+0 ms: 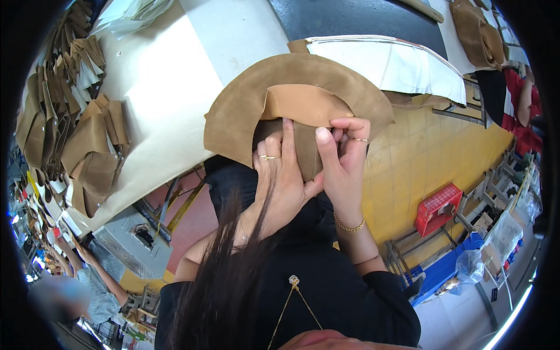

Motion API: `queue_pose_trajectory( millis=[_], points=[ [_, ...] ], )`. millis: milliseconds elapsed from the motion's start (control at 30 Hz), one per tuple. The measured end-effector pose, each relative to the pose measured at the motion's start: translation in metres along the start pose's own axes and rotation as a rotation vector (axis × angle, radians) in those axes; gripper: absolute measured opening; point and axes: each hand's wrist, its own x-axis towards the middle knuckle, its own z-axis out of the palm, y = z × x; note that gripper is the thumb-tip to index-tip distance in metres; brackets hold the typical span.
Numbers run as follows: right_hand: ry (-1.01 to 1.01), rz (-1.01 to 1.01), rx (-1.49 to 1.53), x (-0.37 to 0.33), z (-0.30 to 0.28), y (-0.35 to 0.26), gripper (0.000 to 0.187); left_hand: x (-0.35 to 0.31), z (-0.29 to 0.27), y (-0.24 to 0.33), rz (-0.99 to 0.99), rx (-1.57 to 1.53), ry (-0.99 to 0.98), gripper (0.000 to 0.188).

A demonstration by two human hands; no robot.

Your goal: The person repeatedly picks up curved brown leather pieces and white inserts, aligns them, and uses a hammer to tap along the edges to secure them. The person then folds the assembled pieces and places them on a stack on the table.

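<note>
A curved brown suede leather piece is held up in front of my body, its wide outer band arching away from me. Inside the arc a smooth tan side shows, with a narrower brown flap below it. My left hand grips this piece from the left, its index finger stretched up against the inner flap. My right hand pinches the inner edge on the right between thumb and fingers. Some fingertips are tucked behind the leather and hidden. Loose dark hair hangs over my left forearm.
Piles of similar brown leather pieces lie on the pale table at left. A white-lined piece lies beyond my right hand. A red crate stands to the right over yellow floor. Another person works at lower left.
</note>
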Motion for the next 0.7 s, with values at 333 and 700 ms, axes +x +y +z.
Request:
queue_pose_trajectory(
  millis=[333, 700],
  points=[
    [-0.113, 0.04, -0.145, 0.012, -0.013, -0.012, 0.031, 0.001, 0.003, 0.0, 0.002, 0.039, 0.06, 0.106],
    [-0.065, -0.953, -1.173, 0.228, -0.026, -0.064, 0.04, 0.002, 0.005, 0.008, -0.061, -0.013, 0.076, 0.098]
  ],
)
